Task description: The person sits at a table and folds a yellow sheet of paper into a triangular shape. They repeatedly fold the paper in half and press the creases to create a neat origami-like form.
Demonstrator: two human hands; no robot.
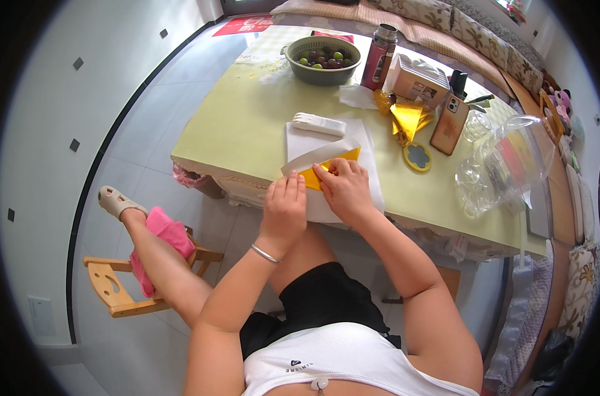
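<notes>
A piece of shiny gold paper (350, 158) lies at the table's near edge, its upper side running along a pale grey-white strip (316, 156). My left hand (284, 206) has its fingers pressed together at the paper's left end, the thumb partly hidden. My right hand (345, 191) is closed, pinching the gold paper between thumb and fingers. Beneath both lie white sheets (371, 168), which overhang the edge a little. Just beyond the strip rests a white oblong object (319, 124) whose kind I cannot make out.
Farther back stand a grey-green colander of grapes (323, 80), a dark red thermos (379, 58) and a tissue box (416, 82). To the right are folded gold pieces (409, 120), a phone (449, 125), a yellow-rimmed round item (417, 157) and a clear plastic bag (507, 165). A wooden chair (106, 287) stands left.
</notes>
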